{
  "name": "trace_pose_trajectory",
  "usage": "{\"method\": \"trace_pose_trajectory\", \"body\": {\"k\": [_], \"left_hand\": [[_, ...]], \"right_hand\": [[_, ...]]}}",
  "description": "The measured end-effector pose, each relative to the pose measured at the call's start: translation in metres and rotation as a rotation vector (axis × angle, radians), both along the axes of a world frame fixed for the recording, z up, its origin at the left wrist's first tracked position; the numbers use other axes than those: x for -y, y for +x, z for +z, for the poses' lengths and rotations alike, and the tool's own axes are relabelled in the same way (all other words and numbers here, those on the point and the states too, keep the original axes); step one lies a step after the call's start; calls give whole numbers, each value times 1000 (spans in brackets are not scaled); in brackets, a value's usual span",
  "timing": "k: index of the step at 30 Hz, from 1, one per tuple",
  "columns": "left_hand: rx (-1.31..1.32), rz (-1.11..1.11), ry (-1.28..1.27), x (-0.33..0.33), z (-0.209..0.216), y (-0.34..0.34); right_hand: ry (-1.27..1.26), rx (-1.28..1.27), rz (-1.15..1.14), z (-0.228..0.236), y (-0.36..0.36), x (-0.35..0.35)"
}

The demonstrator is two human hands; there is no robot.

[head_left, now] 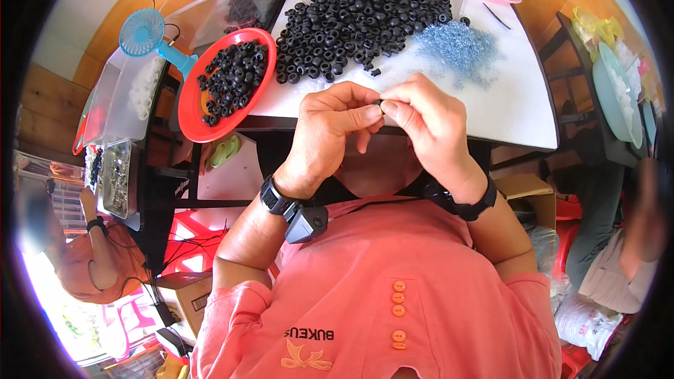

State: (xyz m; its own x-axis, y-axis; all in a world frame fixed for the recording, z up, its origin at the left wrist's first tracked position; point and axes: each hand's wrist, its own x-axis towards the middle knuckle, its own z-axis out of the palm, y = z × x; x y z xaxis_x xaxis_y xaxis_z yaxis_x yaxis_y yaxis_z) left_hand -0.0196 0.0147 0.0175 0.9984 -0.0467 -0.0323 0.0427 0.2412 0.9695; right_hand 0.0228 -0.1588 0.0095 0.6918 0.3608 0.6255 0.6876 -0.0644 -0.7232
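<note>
My left hand (324, 130) and my right hand (434, 126) meet over the front edge of the white table. The thumb and fingers of each are pinched together on a small black part (380, 104), mostly hidden between the fingertips. Just beyond my hands lies a large heap of black ring-like parts (358, 10), with a few loose ones at its near edge. Right of that heap is a pile of small clear-blue pieces (460, 49), too small to name. A red bowl (188, 109) with more black round parts in it is at the left.
A light-blue fan (143, 32) stands behind the red bowl. A metal tray (118, 179) of small pieces is at the far left, near a person in orange (98, 267). At the right are a pale green basin (618, 95) and another seated person. A thin black strip (497, 17) lies back right.
</note>
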Motion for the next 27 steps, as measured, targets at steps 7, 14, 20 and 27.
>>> {"method": "trace_pose_trajectory", "body": {"k": [7, 14, 20, 27], "left_hand": [[7, 41, -56, -18, -4, -4], [137, 74, -231, -31, -15, 16], [111, 25, -334, -37, -20, 14], [95, 34, -364, -39, -21, 15]], "right_hand": [[-185, 97, -27, 9, -3, 1], [-742, 290, -214, 17, 23, -5], [-980, 419, -520, 23, 54, 3], [-936, 392, -350, 20, 50, -26]]}}
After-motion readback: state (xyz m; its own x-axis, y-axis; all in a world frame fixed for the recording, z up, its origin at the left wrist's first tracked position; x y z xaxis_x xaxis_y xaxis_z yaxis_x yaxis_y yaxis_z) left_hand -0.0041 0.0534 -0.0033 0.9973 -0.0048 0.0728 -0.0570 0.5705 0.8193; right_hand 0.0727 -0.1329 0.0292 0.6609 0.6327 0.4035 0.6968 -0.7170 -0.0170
